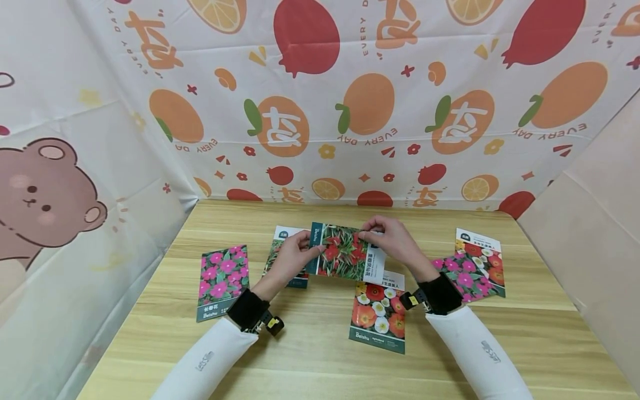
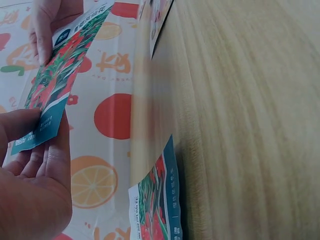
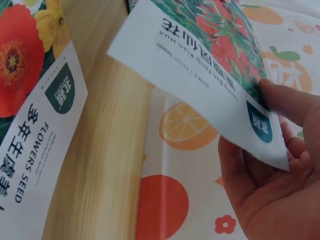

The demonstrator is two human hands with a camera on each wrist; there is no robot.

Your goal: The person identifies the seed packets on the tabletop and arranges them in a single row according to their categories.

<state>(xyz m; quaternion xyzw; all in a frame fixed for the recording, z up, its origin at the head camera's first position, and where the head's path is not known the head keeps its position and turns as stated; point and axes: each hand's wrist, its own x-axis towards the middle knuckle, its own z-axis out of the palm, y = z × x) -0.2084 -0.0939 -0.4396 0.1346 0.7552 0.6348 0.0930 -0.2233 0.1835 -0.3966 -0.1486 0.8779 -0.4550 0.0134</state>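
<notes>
Between both hands, a seed packet (image 1: 345, 253) with red flowers and green leaves is held sideways above the table. My left hand (image 1: 292, 258) pinches its dark green end, thumb on the front and fingers behind, as the left wrist view shows. The white end is pinched by my right hand (image 1: 392, 241); in the right wrist view the thumb (image 3: 287, 100) lies on the printed face. Under the left hand lies a second red-flower packet (image 1: 298, 279), partly covered. A poppy packet (image 1: 378, 316) with orange, red and white flowers lies below the held one, its top partly hidden.
A pink-flower packet (image 1: 223, 280) lies at the left of the wooden table (image 1: 300, 355). On the right, another pink-flower packet (image 1: 462, 278) overlaps a second poppy packet (image 1: 492, 261). A fruit-print cloth (image 1: 320, 139) hangs behind the table's back edge.
</notes>
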